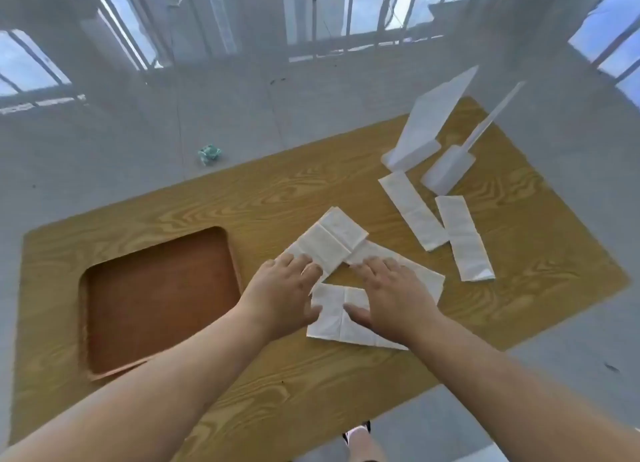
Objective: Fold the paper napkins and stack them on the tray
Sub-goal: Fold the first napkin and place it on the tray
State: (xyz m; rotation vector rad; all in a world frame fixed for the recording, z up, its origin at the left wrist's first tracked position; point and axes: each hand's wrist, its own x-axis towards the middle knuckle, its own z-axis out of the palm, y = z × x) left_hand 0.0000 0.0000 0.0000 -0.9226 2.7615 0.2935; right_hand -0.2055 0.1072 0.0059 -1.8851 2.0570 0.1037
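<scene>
A brown wooden tray [104, 364] lies on the left of the table with nothing in it. Right of it, my left hand [282, 293] and my right hand [394, 299] rest flat, fingers spread, on white paper napkins. One opened napkin [334, 324] lies under both palms. A second creased napkin [329, 241] sits just beyond my left fingertips, which touch its near edge. Two long folded napkins [412, 210] [464, 240] lie farther right.
The wood-grain table [242, 205] stands on a grey tiled floor. Two white napkin packs [415, 150] [446, 169] with raised flaps stand at the back right. A crumpled green-white scrap [209, 154] lies on the floor beyond the table. A shoe [356, 435] shows below.
</scene>
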